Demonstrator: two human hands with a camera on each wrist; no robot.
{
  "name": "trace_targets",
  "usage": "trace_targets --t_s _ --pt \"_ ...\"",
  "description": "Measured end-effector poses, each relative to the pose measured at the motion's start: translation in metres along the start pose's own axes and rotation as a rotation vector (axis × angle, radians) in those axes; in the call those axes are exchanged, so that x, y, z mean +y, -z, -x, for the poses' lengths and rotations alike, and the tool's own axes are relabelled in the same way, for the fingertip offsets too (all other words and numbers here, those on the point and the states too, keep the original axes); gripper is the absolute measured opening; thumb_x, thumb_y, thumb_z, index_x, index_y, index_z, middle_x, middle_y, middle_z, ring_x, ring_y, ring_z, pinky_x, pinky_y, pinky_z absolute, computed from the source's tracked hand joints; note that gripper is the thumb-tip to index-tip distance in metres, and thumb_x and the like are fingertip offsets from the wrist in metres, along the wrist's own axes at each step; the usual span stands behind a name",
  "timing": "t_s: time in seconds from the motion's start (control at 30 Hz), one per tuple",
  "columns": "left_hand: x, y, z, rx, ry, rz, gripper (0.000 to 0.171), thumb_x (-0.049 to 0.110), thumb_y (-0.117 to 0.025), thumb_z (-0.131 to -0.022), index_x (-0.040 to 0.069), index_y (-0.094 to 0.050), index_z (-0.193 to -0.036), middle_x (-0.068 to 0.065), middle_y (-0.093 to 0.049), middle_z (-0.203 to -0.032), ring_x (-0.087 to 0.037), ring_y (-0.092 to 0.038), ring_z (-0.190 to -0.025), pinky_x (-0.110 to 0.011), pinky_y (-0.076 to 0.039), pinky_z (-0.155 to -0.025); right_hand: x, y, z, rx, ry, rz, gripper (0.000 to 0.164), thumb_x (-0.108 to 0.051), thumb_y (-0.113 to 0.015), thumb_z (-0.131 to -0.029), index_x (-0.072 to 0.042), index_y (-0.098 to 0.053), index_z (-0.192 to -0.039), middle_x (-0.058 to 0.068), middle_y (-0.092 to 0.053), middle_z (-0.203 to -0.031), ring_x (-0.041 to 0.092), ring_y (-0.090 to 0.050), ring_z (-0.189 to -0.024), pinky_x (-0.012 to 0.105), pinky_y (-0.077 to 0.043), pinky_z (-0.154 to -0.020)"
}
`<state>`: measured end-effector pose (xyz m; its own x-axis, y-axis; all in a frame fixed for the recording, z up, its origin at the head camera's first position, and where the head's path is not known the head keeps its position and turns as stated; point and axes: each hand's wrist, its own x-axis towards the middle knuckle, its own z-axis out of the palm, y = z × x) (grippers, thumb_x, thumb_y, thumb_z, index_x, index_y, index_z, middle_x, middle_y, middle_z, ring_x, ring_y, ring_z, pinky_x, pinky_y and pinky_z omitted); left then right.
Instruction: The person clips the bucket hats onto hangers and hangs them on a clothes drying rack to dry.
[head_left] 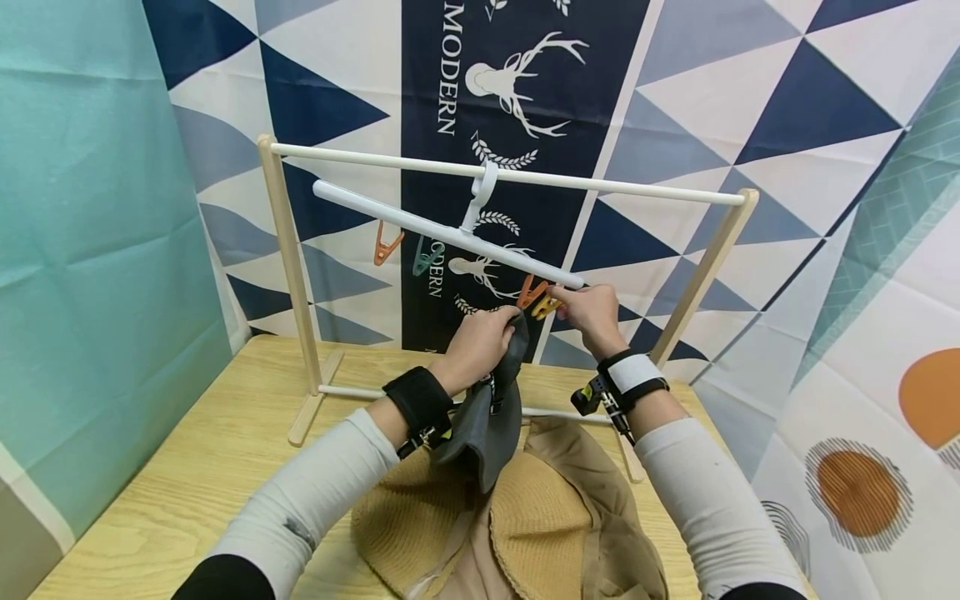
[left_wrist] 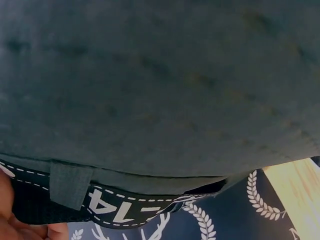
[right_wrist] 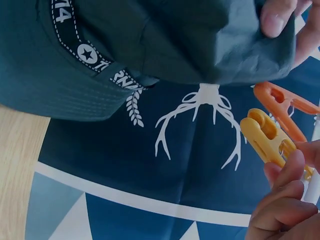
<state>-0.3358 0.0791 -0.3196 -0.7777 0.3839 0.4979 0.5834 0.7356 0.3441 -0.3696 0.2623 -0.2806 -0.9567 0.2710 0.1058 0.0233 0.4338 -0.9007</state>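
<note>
My left hand point(head_left: 478, 343) grips the crown of a dark grey hat point(head_left: 480, 429), which hangs brim down below it. Around the hat runs a black band point(right_wrist: 75, 42) with white lettering, and its grey cloth fills most of the left wrist view. My right hand point(head_left: 594, 315) pinches a yellow clip point(right_wrist: 264, 137) at the lower right end of a white hanger point(head_left: 420, 225). Right beside that clip is an orange clip point(head_left: 529, 292). The hanger tilts down to the right from its hook point(head_left: 482, 196).
A wooden rack point(head_left: 288, 267) with a white top bar point(head_left: 622, 187) stands on the wooden table point(head_left: 187, 467). Another orange clip point(head_left: 386, 245) and a green clip point(head_left: 424, 257) hang toward the hanger's left. Straw hats point(head_left: 540, 517) and brown cloth point(head_left: 622, 533) lie in front.
</note>
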Motion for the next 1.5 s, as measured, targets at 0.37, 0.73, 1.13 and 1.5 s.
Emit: trace_targets --t_s 0.37,0.73,1.13,1.5 --pt "0.004 -0.006 -0.002 0.019 -0.029 -0.011 0.025 0.015 -0.057 -0.099 0.011 -0.059 -0.124 -0.010 -0.073 -0.089 -0.020 -0.067 -0.067 -0.026 -0.045 -0.056 -0.003 0.002 0.003 -0.007 -0.031 -0.047 0.025 -0.032 -0.074 -0.085 -0.007 -0.070 -0.082 -0.009 -0.054 -0.044 0.005 -0.052 -0.044 0.021 -0.033 -0.044" --pt "0.007 -0.011 -0.010 -0.054 0.002 -0.071 0.025 0.016 -0.055 -0.100 0.015 -0.068 -0.121 -0.006 -0.074 -0.107 -0.021 -0.071 -0.086 -0.034 -0.056 -0.074 -0.002 0.005 0.006 -0.002 -0.018 -0.024 0.029 -0.031 -0.075 -0.084 -0.010 -0.067 -0.067 -0.005 -0.058 -0.047 0.006 -0.051 -0.044 0.022 -0.032 -0.045" --pt "0.011 -0.011 -0.016 -0.077 -0.008 -0.046 0.025 0.016 -0.056 -0.100 0.016 -0.070 -0.120 -0.004 -0.075 -0.105 -0.018 -0.070 -0.080 -0.030 -0.054 -0.070 -0.004 0.007 0.008 -0.005 0.024 0.046 0.035 -0.036 -0.074 -0.085 -0.006 -0.069 -0.069 -0.007 -0.057 -0.046 0.010 -0.055 -0.050 0.025 -0.030 -0.047" --pt "0.015 -0.005 -0.022 -0.005 -0.052 -0.035 0.024 0.019 -0.053 -0.101 0.018 -0.070 -0.117 -0.005 -0.075 -0.102 -0.020 -0.069 -0.073 -0.031 -0.052 -0.064 -0.012 0.009 0.010 0.036 0.088 0.109 0.039 -0.038 -0.074 -0.084 -0.012 -0.065 -0.057 -0.009 -0.054 -0.042 0.013 -0.051 -0.049 0.026 -0.025 -0.046"
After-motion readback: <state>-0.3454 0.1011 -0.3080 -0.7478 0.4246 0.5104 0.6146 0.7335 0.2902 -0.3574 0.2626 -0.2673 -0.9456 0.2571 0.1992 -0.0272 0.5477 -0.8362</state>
